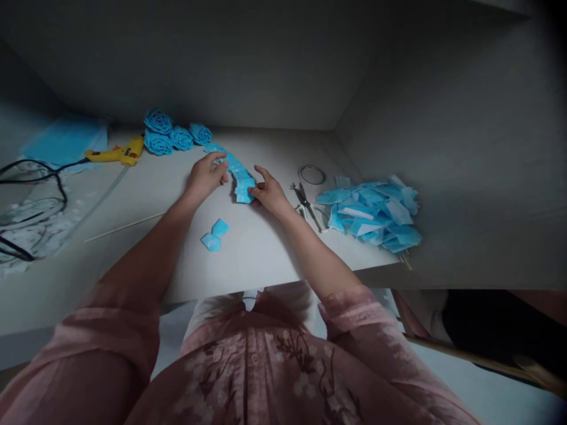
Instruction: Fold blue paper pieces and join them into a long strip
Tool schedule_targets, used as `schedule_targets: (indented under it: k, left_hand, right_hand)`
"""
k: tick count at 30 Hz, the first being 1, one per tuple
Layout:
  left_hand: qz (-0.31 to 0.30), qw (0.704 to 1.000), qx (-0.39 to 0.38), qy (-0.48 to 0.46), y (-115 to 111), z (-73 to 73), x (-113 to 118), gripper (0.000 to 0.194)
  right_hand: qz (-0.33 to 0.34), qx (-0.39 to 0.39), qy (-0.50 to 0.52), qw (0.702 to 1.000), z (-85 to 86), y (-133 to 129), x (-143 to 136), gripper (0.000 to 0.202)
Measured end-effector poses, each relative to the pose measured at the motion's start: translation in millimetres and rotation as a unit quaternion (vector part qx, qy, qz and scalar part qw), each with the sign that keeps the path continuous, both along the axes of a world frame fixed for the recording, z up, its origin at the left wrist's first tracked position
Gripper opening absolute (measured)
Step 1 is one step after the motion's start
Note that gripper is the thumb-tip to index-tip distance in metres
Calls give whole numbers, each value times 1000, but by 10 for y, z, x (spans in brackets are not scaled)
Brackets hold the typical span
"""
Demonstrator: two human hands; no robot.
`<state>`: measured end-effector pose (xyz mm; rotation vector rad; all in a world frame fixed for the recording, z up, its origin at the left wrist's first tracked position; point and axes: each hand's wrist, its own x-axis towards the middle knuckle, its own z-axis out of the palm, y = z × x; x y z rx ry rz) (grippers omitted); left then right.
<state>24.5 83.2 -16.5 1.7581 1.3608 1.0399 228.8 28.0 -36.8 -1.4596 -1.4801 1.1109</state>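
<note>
A curved strip of overlapping light blue pieces [243,178], like crepe paper or cloth petals, runs between my hands on the white table. My left hand [208,176] is beside its upper part, fingers bent and apart, with the index fingertip at the strip's edge. At the near end, my right hand [271,193] has its thumb on the strip and its index finger raised; the other fingers are partly hidden. Two loose blue petals [215,235] lie closer to me. Beyond the strip's far end sit several blue rolled flowers [181,138].
A yellow glue gun [117,154] with a black cord lies left, near blue sheets [66,140]. A thin stick [126,226] rests by my left forearm. To the right are scissors [310,208], a ring-shaped roll [312,175] and a pile of blue petals [374,212] by the side wall.
</note>
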Motion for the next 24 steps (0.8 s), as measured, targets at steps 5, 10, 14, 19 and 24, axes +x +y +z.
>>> schedule_targets:
  k: [5,10,14,19,24]
  left_hand:
    - [-34,998,-44,-28,-83,138,66,34]
    - [-14,999,-44,-24,-72,101,56,15]
    - [-10,999,-47,-6,-33,11,28,15]
    - [-9,1000,-13,24,3,-28,0,18]
    - [-9,999,-45,-4,20,-60,-8,18]
  right_hand:
    - [0,26,-161,987,227,-130,-41,72]
    - [-26,54,-420,906,544,-312,-30,55]
    - [-41,125,-434,891,562,-405,-108,49]
    - [66,314,-339,884,471,-405,-370,30]
    - [-222,311,-252,889,959,-278,717,72]
